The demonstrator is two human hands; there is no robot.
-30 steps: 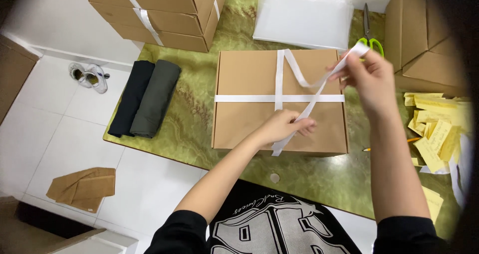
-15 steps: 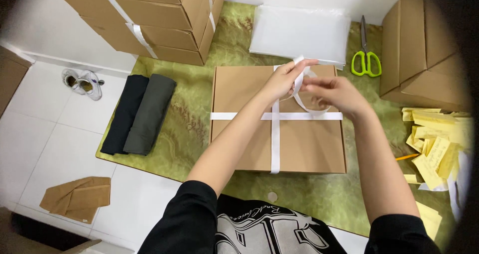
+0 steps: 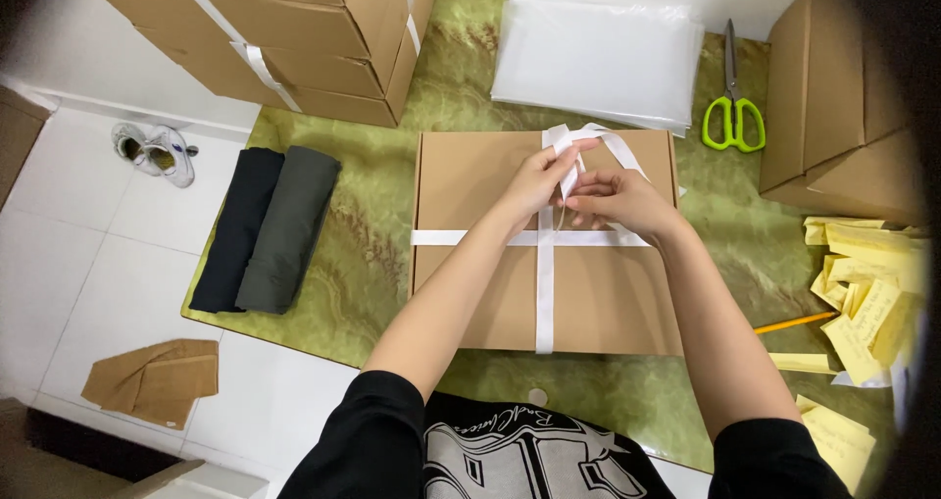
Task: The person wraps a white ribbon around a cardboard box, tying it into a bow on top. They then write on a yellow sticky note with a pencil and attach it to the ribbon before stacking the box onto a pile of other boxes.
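A flat brown cardboard box (image 3: 480,293) lies on the green marbled table (image 3: 372,254), crossed by a white ribbon (image 3: 545,293). Both hands meet over the far half of the box. My left hand (image 3: 537,180) pinches a ribbon loop that rises above the box. My right hand (image 3: 618,200) grips the ribbon just beside it, where the bands cross. A second loop of ribbon arcs toward the far edge of the box.
Two rolled dark garments (image 3: 265,229) lie left of the box. Stacked ribboned cartons (image 3: 284,38) stand far left, more cartons (image 3: 833,117) at right. Clear bags (image 3: 598,63) and green-handled scissors (image 3: 733,117) lie beyond the box. Yellow slips (image 3: 863,303) and a pencil (image 3: 796,323) lie right.
A second ago my hands were apart, pulling the ribbon ends taut. They have come together over the far half of the box and now hold loops.
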